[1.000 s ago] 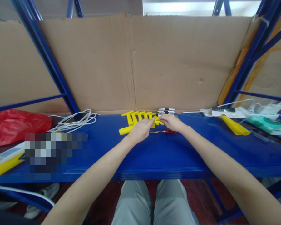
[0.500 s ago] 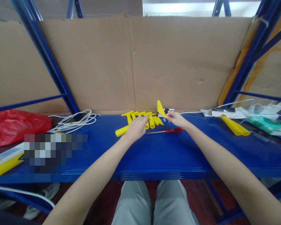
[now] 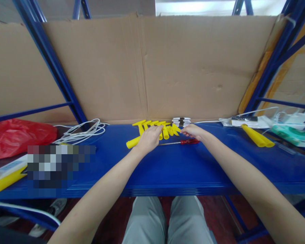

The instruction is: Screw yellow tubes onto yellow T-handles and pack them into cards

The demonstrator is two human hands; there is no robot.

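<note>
My left hand is closed over a yellow plastic tube, whose open end sticks out to the left; its fingers hide the rest. Behind and beside that hand lies a row of several yellow T-shaped plastic parts. My right hand is low over the table with thumb and fingers pinched at the tip of a flat, pointed yellow piece. That piece lies among several similar ones at the row's right end. Just below the right hand is a screwdriver with a red handle, its shaft pointing left toward my left hand.
Small white packets with black bands stand behind the right hand. Yellow tubes and a green packet lie right. A coiled white cable and red plastic bag lie left. A cardboard sheet closes off the back.
My right hand has lowered the flat yellow piece from an upright position to the other pieces at the row's right end. The left hand has stayed in place.
</note>
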